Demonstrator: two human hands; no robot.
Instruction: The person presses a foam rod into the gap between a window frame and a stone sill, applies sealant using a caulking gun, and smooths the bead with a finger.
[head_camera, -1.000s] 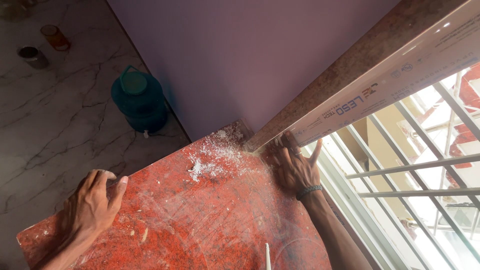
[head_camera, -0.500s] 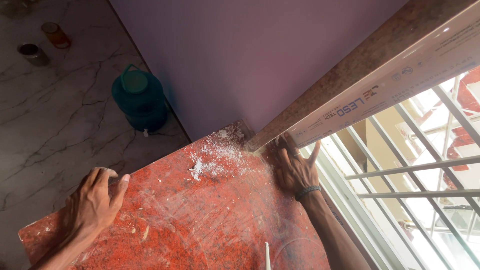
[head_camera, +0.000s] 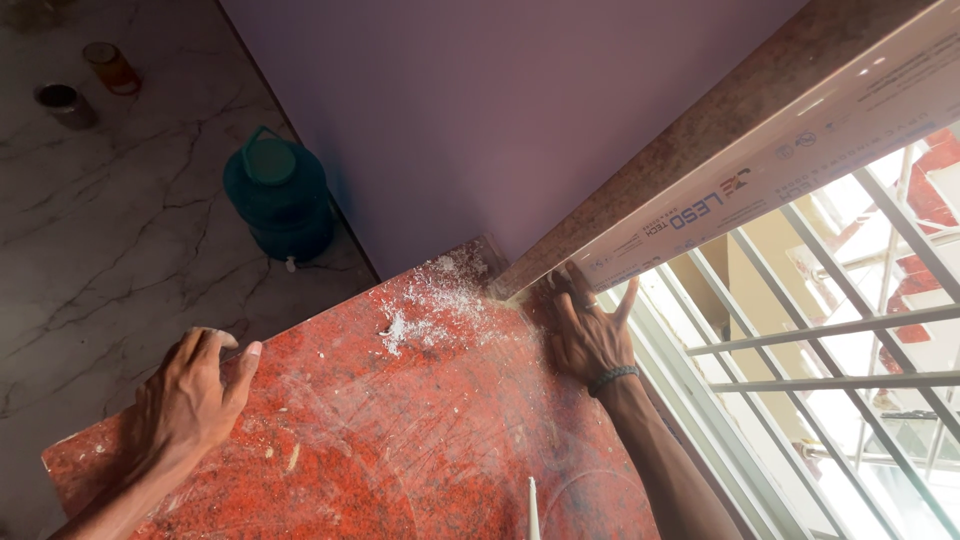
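Observation:
A red speckled stone slab (head_camera: 420, 430) lies flat in front of me, its far corner dusted with white powder and chips (head_camera: 430, 300). My left hand (head_camera: 195, 395) curls over the slab's left edge, fingers wrapped around the rim. Fingers spread, my right hand (head_camera: 590, 330), with a beaded band on its wrist, presses flat on the slab's far right corner against a window frame (head_camera: 760, 165) wrapped in printed protective film. A brown stone jamb (head_camera: 700, 130) runs along that frame.
A purple wall (head_camera: 500, 110) rises behind the slab. A teal water jug (head_camera: 280, 195) and two small tins (head_camera: 85, 85) stand on the marble floor at left. White window bars (head_camera: 830, 340) lie to the right. A thin white stick (head_camera: 533, 510) rests near the slab's front.

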